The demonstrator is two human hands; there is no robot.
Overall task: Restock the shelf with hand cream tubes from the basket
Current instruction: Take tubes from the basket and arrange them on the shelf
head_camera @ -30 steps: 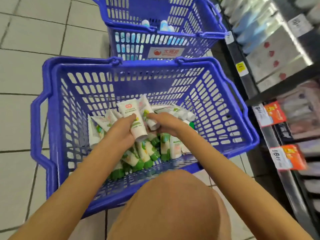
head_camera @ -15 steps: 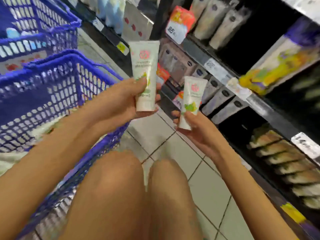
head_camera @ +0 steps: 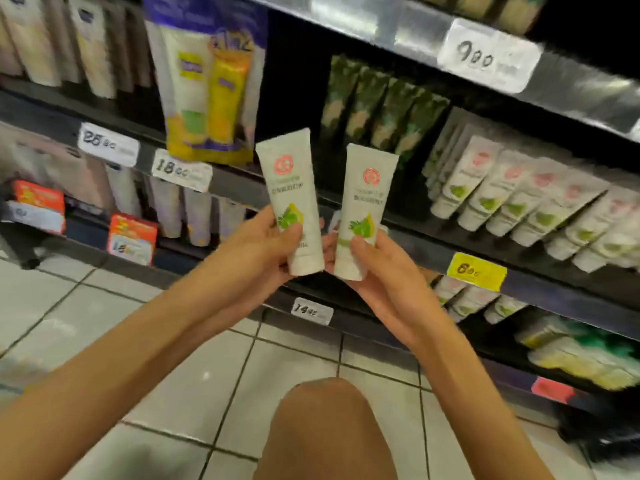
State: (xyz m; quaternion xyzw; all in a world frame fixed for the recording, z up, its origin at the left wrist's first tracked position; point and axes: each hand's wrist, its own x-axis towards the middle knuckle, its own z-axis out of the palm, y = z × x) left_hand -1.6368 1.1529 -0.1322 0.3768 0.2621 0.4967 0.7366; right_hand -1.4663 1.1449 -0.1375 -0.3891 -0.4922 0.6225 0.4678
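As we face the shelf (head_camera: 561, 289), our left hand (head_camera: 266, 247) grips one hand cream tube (head_camera: 291, 188) upright; our right hand (head_camera: 384, 271) grips a second tube (head_camera: 367, 199) beside it.

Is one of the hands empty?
No, the left hand grips one hand cream tube and the right hand grips a second tube.

The left hand (head_camera: 263, 244) and right hand (head_camera: 377, 268) are drawing closer, bringing the left tube (head_camera: 291, 188) and right tube (head_camera: 367, 195) nearly side against side. The shelf (head_camera: 554, 289) is now filling the space behind both hands, and the basket is no longer showing.
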